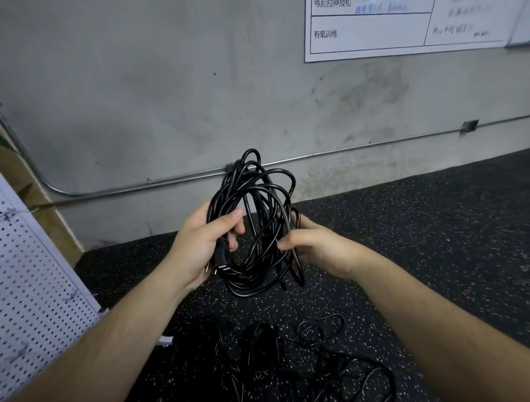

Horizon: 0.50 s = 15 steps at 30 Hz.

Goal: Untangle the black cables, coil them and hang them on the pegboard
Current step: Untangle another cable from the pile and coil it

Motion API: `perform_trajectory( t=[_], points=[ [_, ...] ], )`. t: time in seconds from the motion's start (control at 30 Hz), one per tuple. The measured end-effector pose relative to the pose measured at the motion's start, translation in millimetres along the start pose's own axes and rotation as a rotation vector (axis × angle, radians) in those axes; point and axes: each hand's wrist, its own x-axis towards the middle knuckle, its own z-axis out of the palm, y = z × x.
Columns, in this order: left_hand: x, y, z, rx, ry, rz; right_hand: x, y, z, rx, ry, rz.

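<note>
Left forearm [86, 344], right forearm [444, 330] reach forward, converging. Left hand [200, 244] grips coiled black cable [255, 201], plug [222, 256] in palm; right hand [315, 246] pinches coil's right side. Tangled cables [315, 353] on near floor [430, 229]; pegboard [34, 287] left.

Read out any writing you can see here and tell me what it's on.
"有氧训练": printed in a left cell of the white wall chart.
"练后拉伸放松": printed in the cell above, clipped by the frame's top edge.
Blue handwriting and dark handwriting on the same chart: too blurred to read.
Black cable and pegboard: no text visible.
</note>
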Motion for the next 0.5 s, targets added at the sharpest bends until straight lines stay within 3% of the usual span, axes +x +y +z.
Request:
perform_trajectory(
  t=[0.17,0.33,0.5],
  points=[
    [2.1,3.1,-6.7,-0.088,-0.057,0.001,-4.3,-2.2,-12.2,-0.035,-0.122,0.001],
    [4.0,1.5,-10.9,0.092,0.06,0.004,-8.0,-16.9,-22.8,-0.054,0.038,-0.1],
    [1.7,-10.3,7.9,0.206,0.137,0.049,-3.2,-22.7,7.6,-0.141,0.236,-0.048]
  ],
)
